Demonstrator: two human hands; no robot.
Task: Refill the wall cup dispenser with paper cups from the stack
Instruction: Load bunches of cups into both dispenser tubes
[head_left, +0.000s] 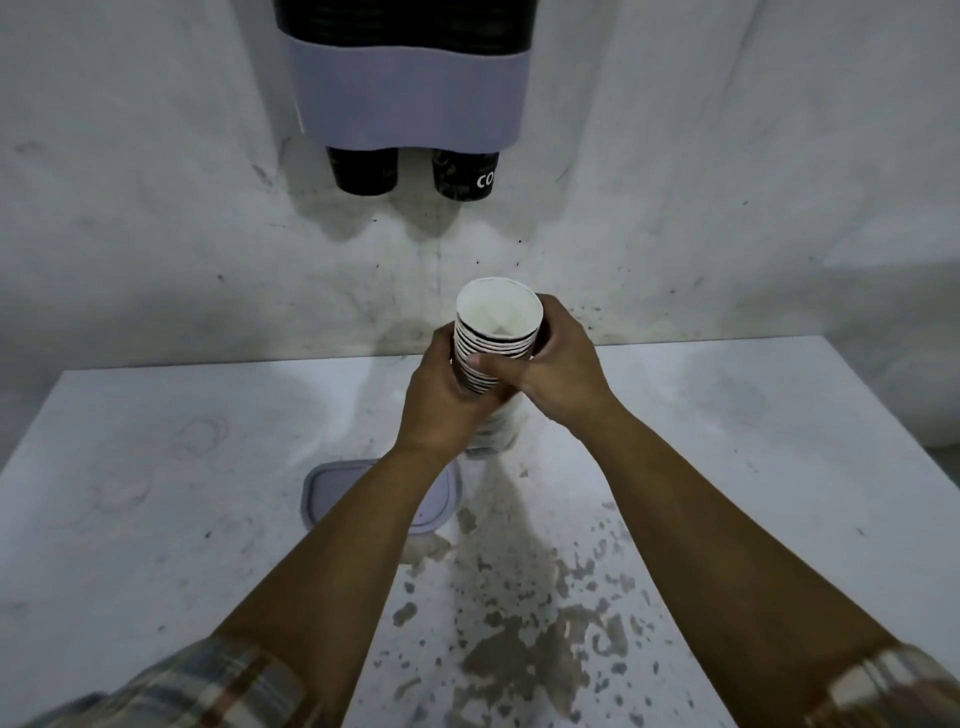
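We hold the tall stack of nested black-and-white paper cups (496, 338) over the stained white table (156, 467), left hand (441, 400) and right hand (561, 364) wrapped around it below the far lilac wall dispenser (410, 98); uneven squeezing could split or buckle it.

two hands (441, 395), one cup stack (496, 332)

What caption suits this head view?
Both hands, left and right, grip a paper cup stack below the wall dispenser.

white letters "CO" on right dispenser cup (464, 174)
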